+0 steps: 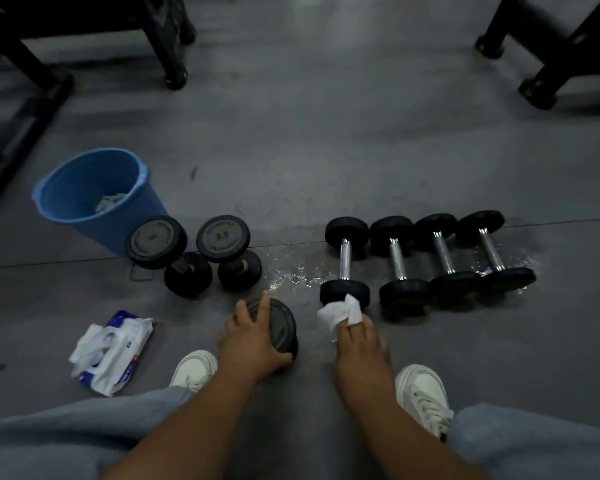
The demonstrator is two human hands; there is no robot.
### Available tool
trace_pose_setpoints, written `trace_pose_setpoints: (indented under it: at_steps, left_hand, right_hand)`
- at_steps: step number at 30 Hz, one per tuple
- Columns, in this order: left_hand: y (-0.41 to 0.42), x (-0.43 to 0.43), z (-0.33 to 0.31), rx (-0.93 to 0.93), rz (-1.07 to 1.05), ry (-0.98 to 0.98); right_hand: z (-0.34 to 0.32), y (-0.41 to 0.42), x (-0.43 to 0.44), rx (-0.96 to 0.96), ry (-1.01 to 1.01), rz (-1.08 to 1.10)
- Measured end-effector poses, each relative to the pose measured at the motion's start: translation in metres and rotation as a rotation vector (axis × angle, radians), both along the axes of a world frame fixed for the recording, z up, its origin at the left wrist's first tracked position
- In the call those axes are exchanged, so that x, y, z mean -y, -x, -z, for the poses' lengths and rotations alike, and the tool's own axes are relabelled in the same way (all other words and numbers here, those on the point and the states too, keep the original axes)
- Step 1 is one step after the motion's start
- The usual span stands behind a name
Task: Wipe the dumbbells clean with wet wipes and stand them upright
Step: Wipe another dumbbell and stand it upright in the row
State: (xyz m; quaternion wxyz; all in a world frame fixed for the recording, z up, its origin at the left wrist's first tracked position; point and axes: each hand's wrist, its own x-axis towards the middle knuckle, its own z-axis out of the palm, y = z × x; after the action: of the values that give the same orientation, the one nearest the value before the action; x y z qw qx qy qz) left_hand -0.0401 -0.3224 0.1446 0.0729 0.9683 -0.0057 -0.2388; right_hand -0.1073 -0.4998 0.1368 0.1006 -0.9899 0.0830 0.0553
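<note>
Blue plastic bucket (84, 192) stands on the grey floor (326, 150) with crumpled wipes inside. Touching the bucket's right side, two upright dumbbells (155, 242) stand together. Nearer than the bucket and to its right, the left grip (253, 341) curls over the top of a third upright dumbbell (282, 323). Farther right of the bucket, the right grip (359, 341) pinches a white wet wipe (336, 313) against the near head of a lying dumbbell (344, 259), the first of a row of four. A wipe pack (113, 351) lies nearer than the bucket.

Left hand (253, 344) grips the top of an upright dumbbell (282, 322); right hand (361, 348) holds a wet wipe (338, 311) at the leftmost lying dumbbell (344, 261). Two standing dumbbells (156, 242) sit beside a blue bucket (66, 188).
</note>
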Motion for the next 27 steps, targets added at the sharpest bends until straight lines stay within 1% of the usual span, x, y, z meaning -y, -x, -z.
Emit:
trace_pose_setpoints:
  at_steps: [3, 7, 9, 13, 19, 24, 26, 27]
  left_hand:
    - [-0.008, -0.002, 0.003, -0.047, 0.054, -0.022]
    - [-0.029, 0.013, -0.001, 0.009, 0.074, 0.008]
    - [-0.048, 0.023, -0.007, 0.054, 0.060, 0.023]
    - [-0.096, 0.048, -0.011, 0.147, 0.082, 0.013]
    - [-0.175, 0.072, 0.003, 0.164, 0.094, 0.028]
    - [-0.200, 0.075, 0.019, 0.156, 0.124, 0.035]
    - [-0.207, 0.075, 0.019, 0.152, 0.119, 0.057]
    - [-0.207, 0.075, 0.017, 0.193, 0.142, 0.072]
  right_hand:
    - [0.007, -0.006, -0.012, -0.007, 0.012, -0.033]
    - [0.007, -0.033, -0.009, 0.072, 0.041, -0.084]
    - [0.006, -0.052, -0.003, 0.080, 0.050, -0.090]
    - [0.006, -0.108, 0.019, 0.074, 0.078, -0.039]
    - [0.020, -0.165, 0.069, 0.131, 0.134, 0.023]
    - [0.056, -0.180, 0.083, 0.091, 0.133, 0.003]
    - [0.066, -0.188, 0.083, 0.043, 0.082, 0.002]
    - [0.069, -0.193, 0.083, 0.006, 0.041, 0.021]
